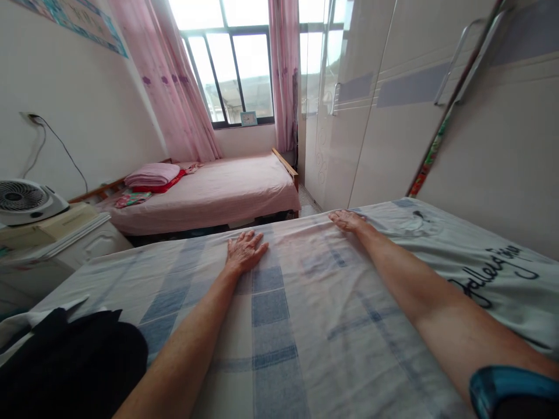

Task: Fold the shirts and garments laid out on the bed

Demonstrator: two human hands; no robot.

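Head view shows a pale sheet (305,302) with blue checks and black script lettering, spread flat over the near bed. Left hand (245,250) lies palm down on it, fingers released and spread. Right hand (347,220) rests flat at the sheet's far edge, grasping nothing. Dark clothing (74,361) lies on the near left corner. Beyond stand a pink bed (227,192), a wardrobe (393,116) and a fan (26,201).

Pink bed (227,192), fan (21,199) — wardrobe (393,116) opposite.
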